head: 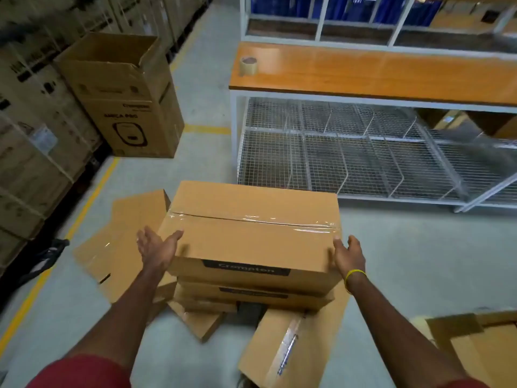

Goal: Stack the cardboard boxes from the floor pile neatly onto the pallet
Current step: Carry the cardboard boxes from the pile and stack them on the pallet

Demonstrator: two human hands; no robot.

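1. On the floor at the left, a flat-lying box rests beside the stack, not yet placed.
2. The left hand is spread wide at the left end of the top box. Its thumb touches the near top edge and nothing is gripped.
3. The top box, taped shut, sits fairly square on the stack of at least two more boxes. I cannot tell whether the pallet lies beneath.
4. The right hand presses fairly straight fingers against the box's right end.
5. A tilted box and another loose box lie on the floor to the right. The job looks partly done, with several boxes left.
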